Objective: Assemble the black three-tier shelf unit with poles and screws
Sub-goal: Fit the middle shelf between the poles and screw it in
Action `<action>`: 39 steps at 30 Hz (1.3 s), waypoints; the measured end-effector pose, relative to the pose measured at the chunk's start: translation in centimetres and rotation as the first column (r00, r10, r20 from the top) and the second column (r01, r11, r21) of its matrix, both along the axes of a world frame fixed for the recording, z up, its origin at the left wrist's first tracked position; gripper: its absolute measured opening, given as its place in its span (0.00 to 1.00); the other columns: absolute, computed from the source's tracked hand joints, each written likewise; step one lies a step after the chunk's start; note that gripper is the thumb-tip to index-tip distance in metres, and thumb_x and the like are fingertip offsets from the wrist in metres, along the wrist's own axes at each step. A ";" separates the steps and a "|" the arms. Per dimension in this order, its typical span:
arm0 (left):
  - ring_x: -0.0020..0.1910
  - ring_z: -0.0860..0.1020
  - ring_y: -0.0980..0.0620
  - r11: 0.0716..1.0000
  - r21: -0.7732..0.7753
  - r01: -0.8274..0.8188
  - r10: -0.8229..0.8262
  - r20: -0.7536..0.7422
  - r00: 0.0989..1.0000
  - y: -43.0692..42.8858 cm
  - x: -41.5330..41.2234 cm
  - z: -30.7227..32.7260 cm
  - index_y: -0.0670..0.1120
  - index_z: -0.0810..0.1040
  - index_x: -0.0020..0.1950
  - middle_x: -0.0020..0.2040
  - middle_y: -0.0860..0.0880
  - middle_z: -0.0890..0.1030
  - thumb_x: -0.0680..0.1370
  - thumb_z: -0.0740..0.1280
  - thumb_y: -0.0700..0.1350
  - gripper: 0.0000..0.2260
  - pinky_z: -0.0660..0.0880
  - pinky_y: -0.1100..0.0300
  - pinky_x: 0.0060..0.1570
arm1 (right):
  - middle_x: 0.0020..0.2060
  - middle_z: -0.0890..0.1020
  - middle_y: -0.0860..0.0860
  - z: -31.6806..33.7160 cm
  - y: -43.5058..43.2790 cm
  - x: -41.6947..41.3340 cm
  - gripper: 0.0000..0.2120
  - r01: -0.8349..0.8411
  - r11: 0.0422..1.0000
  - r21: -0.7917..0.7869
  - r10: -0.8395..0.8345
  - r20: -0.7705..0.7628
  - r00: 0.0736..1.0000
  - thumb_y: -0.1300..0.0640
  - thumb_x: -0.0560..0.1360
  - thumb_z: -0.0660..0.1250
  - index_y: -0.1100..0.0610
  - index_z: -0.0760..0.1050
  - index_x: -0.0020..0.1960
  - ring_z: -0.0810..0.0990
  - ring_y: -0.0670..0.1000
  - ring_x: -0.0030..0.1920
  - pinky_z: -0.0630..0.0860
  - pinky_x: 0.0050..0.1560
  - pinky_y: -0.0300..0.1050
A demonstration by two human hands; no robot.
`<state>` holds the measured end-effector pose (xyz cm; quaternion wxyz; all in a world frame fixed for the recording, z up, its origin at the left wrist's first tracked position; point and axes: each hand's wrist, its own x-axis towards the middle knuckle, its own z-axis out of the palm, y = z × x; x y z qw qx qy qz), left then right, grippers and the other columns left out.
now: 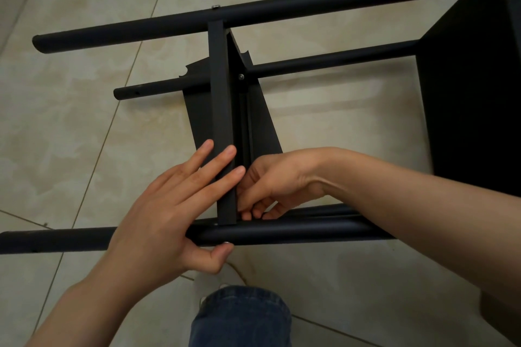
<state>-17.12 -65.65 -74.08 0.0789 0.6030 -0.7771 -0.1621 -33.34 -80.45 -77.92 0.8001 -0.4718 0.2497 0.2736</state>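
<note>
The black shelf unit lies on its side on the tiled floor. Its middle shelf panel (222,98) stands on edge between a far pole (253,13) and the near pole (282,232). My left hand (169,205) spans the joint: straight fingers lie on the panel's edge and the thumb presses a silver screw head (226,243) on the near pole's underside. My right hand (270,186) reaches in behind the panel with its fingertips pinched at the corner where panel meets pole; whatever they pinch is hidden. Another screw (216,6) sits in the far pole.
A second shelf panel (473,87) closes the unit at the right. A lower pole (332,60) runs beneath, its free end (124,92) showing a screw hole. My jeans-clad leg (239,315) and shoe are directly below the near pole. Beige floor tiles surround everything.
</note>
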 end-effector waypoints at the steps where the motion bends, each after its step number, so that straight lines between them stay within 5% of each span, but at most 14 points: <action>1: 0.81 0.57 0.48 1.000 -0.003 0.002 -0.002 -0.004 1.000 0.0 0.0 0.0 0.51 0.61 0.79 0.82 0.54 0.59 0.68 0.68 0.59 0.41 0.66 0.48 0.70 | 0.35 0.81 0.51 0.0 -0.1 -0.1 0.10 0.002 1.000 0.004 -0.002 0.004 1.000 0.63 0.79 0.66 0.57 0.80 0.39 0.76 0.46 0.37 0.74 0.46 0.41; 8: 0.81 0.57 0.48 1.000 -0.022 0.005 -0.005 -0.017 1.000 0.0 0.0 0.0 0.50 0.61 0.79 0.82 0.53 0.60 0.68 0.69 0.58 0.41 0.63 0.53 0.72 | 0.29 0.78 0.48 -0.2 0.2 0.2 0.16 -0.014 0.994 -0.106 0.012 -0.023 1.000 0.59 0.78 0.68 0.52 0.81 0.32 0.74 0.45 0.34 0.72 0.41 0.40; 39: 0.82 0.56 0.50 1.000 -0.024 0.008 -0.008 0.007 1.000 -0.2 -0.1 0.0 0.50 0.60 0.80 0.82 0.52 0.59 0.68 0.68 0.58 0.42 0.58 0.57 0.75 | 0.29 0.77 0.48 0.2 -0.2 0.1 0.15 -0.040 0.987 -0.153 0.043 0.019 0.999 0.56 0.79 0.68 0.51 0.82 0.34 0.74 0.44 0.34 0.73 0.46 0.41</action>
